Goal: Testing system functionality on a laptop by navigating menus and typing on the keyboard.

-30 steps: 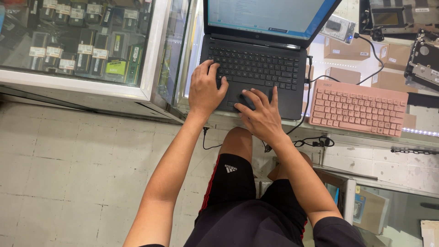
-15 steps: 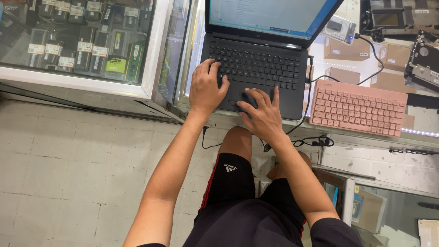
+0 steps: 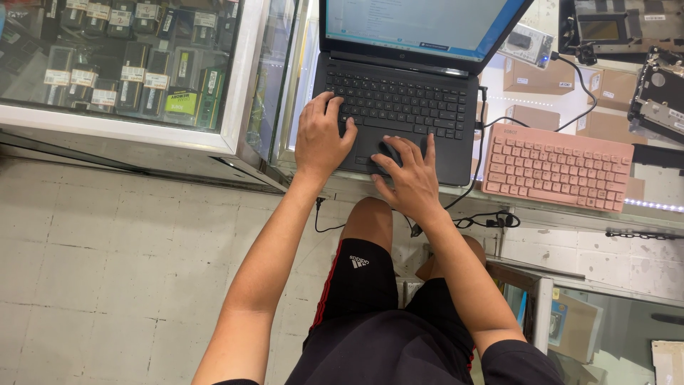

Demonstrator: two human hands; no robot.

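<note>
- My left hand (image 3: 320,139) rests flat on the open black plastic laptop (image 3: 402,114), fingers loosely spread over the left keys — holding nothing.
- My right hand (image 3: 407,178) lies on the touchpad area, fingers splayed, empty.
- The laptop sits on the glass-topped display counter (image 3: 235,135), a pink rectangular keyboard (image 3: 556,167) just beside it.

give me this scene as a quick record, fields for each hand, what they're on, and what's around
left hand: left hand rests on the keys at the left of the black laptop
right hand: right hand lies on the touchpad area, fingers spread
laptop state: open, screen lit
right of laptop: pink keyboard, apart from it
left of laptop: glass display case with small boxed parts
surface: glass counter
</note>
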